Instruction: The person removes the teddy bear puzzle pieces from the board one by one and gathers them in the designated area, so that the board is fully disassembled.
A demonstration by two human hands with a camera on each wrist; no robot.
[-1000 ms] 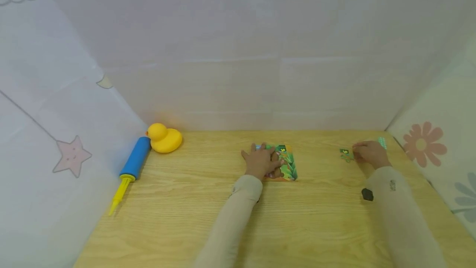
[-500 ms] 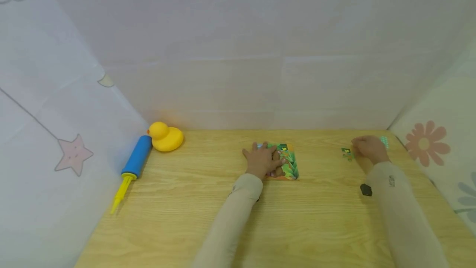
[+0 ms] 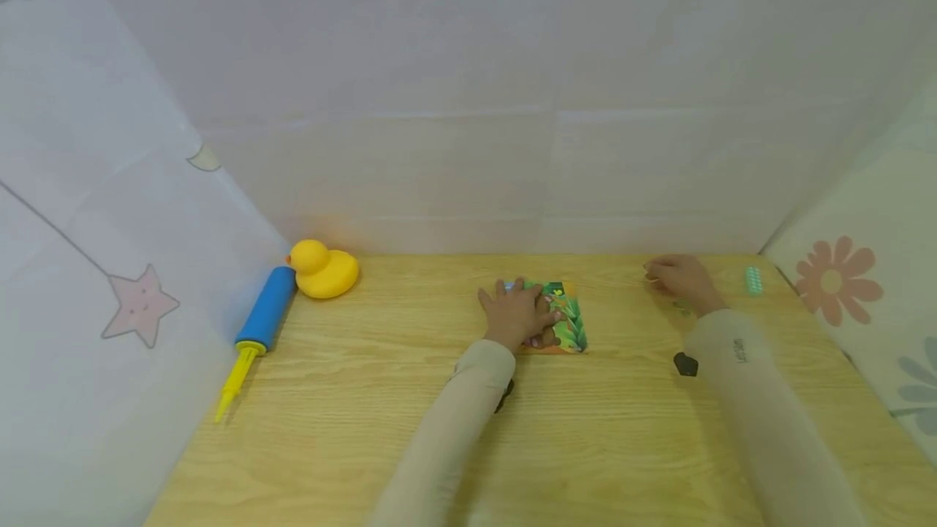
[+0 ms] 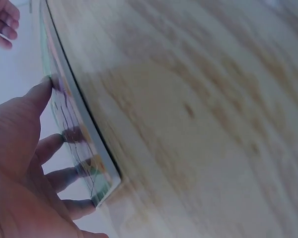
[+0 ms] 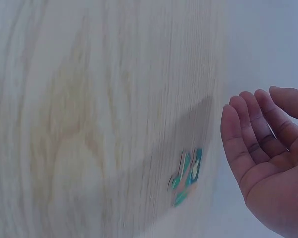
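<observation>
Left hand: spread wide, fingertips laid on the puzzle; nothing is gripped here.
Right hand: held above the table, fingers loosely cupped, nothing seen in them.
Puzzle: seen under the left hand, around the middle of the table towards the far side; its left part is hidden.
Puzzle feel: light and stiff, to judge by that thin, straight edge; fingertips are mirrored in the glossy face, so some slip should be allowed for.
Puzzle hold: best taken by opposite edges, kept level; a flat, spread hand is well suited to pinning it, though pieces could be dislodged by a sideways push.
Loose piece: lying flat on the right side of the table, mostly covered by the right hand from above; no touch is shown. Whether several are joined cannot be told.
Piece feel: probably very light, and its knobs could be bent if squeezed hard; it is best pinched by two opposite sides.
Green patterned block: set down farther right, near the far edge.
Duck: parked far left.
Pump: laid just beside the duck, blue barrel far, yellow end near.
</observation>
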